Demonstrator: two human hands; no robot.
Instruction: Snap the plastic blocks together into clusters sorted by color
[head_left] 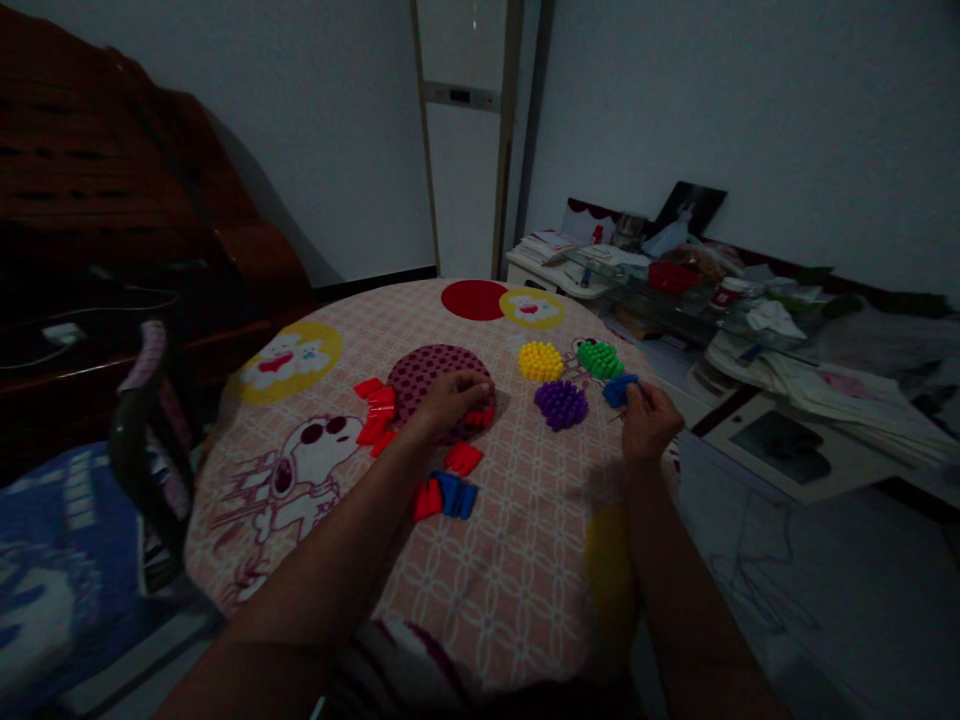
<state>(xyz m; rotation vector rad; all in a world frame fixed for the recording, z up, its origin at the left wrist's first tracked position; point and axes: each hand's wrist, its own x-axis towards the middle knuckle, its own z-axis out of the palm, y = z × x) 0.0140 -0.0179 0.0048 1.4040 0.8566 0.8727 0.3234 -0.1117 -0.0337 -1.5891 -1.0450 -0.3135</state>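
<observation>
Dim throughout, corners darkest; the sofa at upper left sinks toward black. A faint glint touches the white unit, top centre; soft shadows cross the surface.

Blue pieces, white-latticed pink tablecloth

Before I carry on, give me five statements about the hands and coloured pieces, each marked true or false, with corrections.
1. The right hand is at a blue piece. True.
2. The yellow cluster lies right of the green cluster. False: it lies left of it.
3. The purple cluster is nearer the person than the yellow cluster. True.
4. The left hand is over the green cluster. False: it is over the dotted circle.
5. A red piece lies beside flat blue pieces. True.
</observation>
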